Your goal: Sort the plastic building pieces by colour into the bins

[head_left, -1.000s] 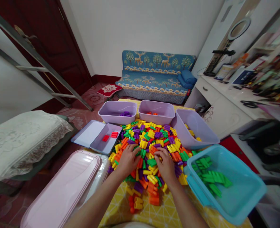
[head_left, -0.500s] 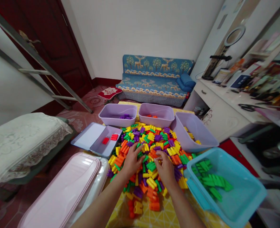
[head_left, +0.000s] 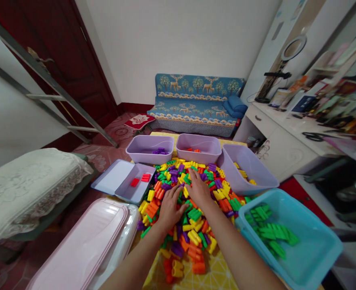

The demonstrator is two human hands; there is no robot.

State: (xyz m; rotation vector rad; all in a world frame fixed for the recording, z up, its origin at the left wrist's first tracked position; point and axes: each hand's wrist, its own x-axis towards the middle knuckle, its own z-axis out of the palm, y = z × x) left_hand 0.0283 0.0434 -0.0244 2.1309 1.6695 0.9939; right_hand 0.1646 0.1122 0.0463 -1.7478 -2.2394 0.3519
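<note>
A heap of plastic building blocks (head_left: 194, 237) in yellow, green, orange, purple and red covers the middle of the table. My left hand (head_left: 170, 208) rests over the left of the heap, its thumb and fingers apart and no block seen in its grasp. Farther forward, my right hand (head_left: 199, 190) reaches over the heap with fingers stretched out, touching or just above the blocks. Its fingertips are beside green and yellow pieces. Between the hands lies a yellow block (head_left: 186, 192). What is under the palms is hidden.
Lilac bins hold purple (head_left: 130, 150), orange (head_left: 198, 154) and yellow (head_left: 265, 171) blocks. A turquoise bin (head_left: 311, 241) at right holds green ones. At left are an open lidded box (head_left: 126, 193) with red blocks and pink lids (head_left: 84, 241). A patterned sofa (head_left: 192, 108) stands beyond.
My right hand has moved forward and left, deeper over the heap, its fingers now stretched out. My left hand has shifted only slightly and stays over the blocks.
</note>
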